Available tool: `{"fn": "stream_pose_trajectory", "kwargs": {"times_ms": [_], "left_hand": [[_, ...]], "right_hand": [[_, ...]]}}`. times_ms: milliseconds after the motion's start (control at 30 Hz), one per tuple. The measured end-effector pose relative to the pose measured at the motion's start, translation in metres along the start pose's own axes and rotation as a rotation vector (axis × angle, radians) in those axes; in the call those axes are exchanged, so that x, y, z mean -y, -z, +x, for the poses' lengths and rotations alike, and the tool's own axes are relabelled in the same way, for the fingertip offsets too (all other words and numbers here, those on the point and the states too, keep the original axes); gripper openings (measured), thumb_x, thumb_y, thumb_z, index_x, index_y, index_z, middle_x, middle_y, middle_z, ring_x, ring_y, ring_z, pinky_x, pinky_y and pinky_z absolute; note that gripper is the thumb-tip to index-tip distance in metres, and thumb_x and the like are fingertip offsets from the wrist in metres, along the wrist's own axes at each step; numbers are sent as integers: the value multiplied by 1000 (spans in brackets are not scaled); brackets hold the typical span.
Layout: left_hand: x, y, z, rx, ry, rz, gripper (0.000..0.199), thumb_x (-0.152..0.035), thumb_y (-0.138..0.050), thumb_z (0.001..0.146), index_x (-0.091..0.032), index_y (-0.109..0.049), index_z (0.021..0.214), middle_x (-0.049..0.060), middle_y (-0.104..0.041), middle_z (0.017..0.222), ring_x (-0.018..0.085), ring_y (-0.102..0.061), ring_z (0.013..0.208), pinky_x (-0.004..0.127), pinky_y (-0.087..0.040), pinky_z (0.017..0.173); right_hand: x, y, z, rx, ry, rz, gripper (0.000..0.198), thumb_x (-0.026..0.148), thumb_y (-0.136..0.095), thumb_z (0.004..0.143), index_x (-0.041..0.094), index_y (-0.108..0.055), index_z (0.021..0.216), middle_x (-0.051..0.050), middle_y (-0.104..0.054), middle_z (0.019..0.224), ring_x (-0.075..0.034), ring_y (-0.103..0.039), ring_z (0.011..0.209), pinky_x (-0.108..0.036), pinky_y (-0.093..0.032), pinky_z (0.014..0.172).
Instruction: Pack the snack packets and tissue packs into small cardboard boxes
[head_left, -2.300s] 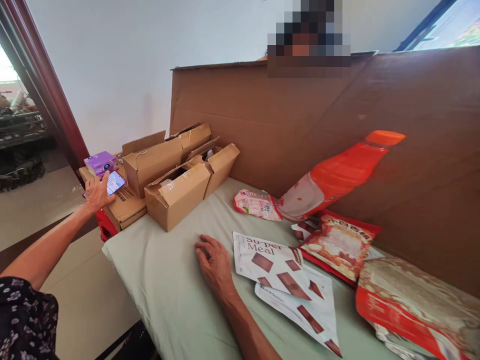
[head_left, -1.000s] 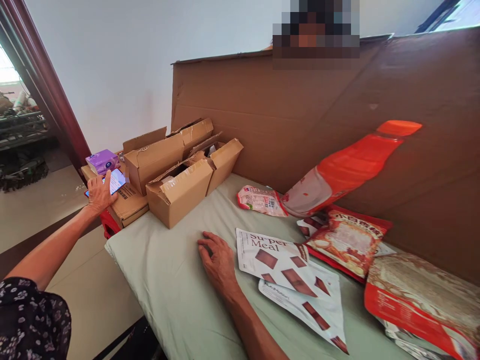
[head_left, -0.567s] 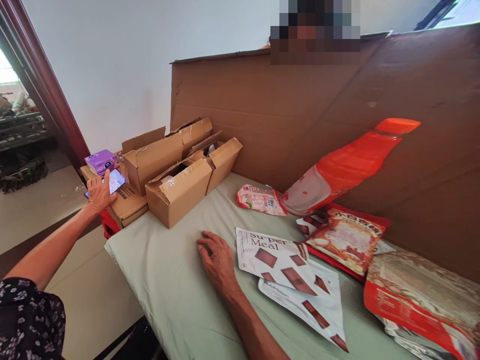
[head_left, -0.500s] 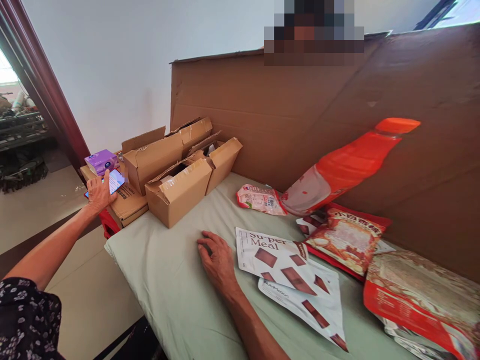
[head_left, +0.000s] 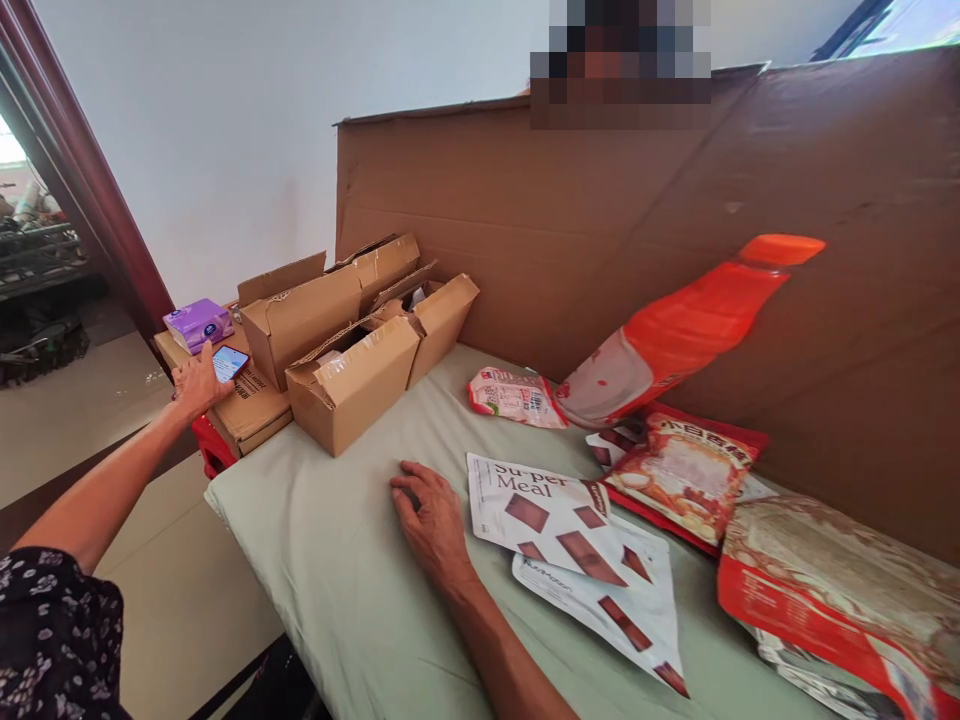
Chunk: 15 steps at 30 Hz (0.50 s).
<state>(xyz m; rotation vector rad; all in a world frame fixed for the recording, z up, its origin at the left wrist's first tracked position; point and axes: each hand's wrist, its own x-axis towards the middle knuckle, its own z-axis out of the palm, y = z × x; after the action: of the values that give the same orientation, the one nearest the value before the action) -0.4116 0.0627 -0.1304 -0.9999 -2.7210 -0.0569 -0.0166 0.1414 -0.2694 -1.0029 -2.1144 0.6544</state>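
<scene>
My left hand [head_left: 196, 384] is at the far left, its fingers and thumb closed about a phone [head_left: 229, 363] with a lit screen. Part of the phone is hidden under the hand, over a flat cardboard box [head_left: 251, 412]. My right hand [head_left: 433, 520] rests on the pale green cloth [head_left: 360, 560], fingers loosely bent and apart, with nothing in it. Just right of it lie two white pouches, one marked Super Meal [head_left: 536, 515], the other [head_left: 600, 610] partly beneath it.
Open cardboard boxes [head_left: 360, 385] stand near the left edge, beside a purple tissue pack [head_left: 199, 325]. Behind is a tall cardboard panel [head_left: 480, 200]. To the right are a red-capped bottle [head_left: 682, 330], a pink packet [head_left: 517, 395] and red food bags [head_left: 682, 470]. A blurred person is beyond the panel.
My left hand and the phone have shifted slightly, and the phone's angle has changed. My right hand stays on the cloth. The whole view has drifted a little.
</scene>
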Motion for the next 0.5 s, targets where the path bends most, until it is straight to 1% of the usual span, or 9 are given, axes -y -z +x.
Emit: {"fn": "stream_pose_trajectory", "kwargs": {"times_ms": [167,333,433,500], "left_hand": [[-5,-6,13,11,16,-33,55,-48,-63,96,-20,-51,142,13,-57,141,31,-59,124,56,-49,105],[-13,-8,32,-16,18,-62,49,-44,-65,97,-19,-55,138,12,-58,139,29,-61,121,54,-53,102],[-14,3,35,-43,-13,-70,49,-43,-65,96,-20,-55,138,12,-58,139,29,-61,121,54,-53,102],[-14,16,24,-78,-84,-86,53,-45,-61,98,-19,-50,143,13,-57,142,31,-59,126,57,-49,105]], "right_hand": [[1,0,-1,-11,-6,1,30,31,-50,89,21,-78,92,-12,-73,124,-31,-62,118,-51,-46,101],[2,-1,-1,-20,8,17,30,30,-49,88,21,-78,91,-12,-73,123,-32,-63,118,-54,-45,103],[8,2,3,-18,-5,32,27,28,-50,88,24,-77,90,-12,-72,123,-34,-63,118,-58,-45,104],[17,7,6,26,-20,34,26,22,-50,88,26,-77,90,-14,-72,124,-35,-62,119,-58,-44,105]]}}
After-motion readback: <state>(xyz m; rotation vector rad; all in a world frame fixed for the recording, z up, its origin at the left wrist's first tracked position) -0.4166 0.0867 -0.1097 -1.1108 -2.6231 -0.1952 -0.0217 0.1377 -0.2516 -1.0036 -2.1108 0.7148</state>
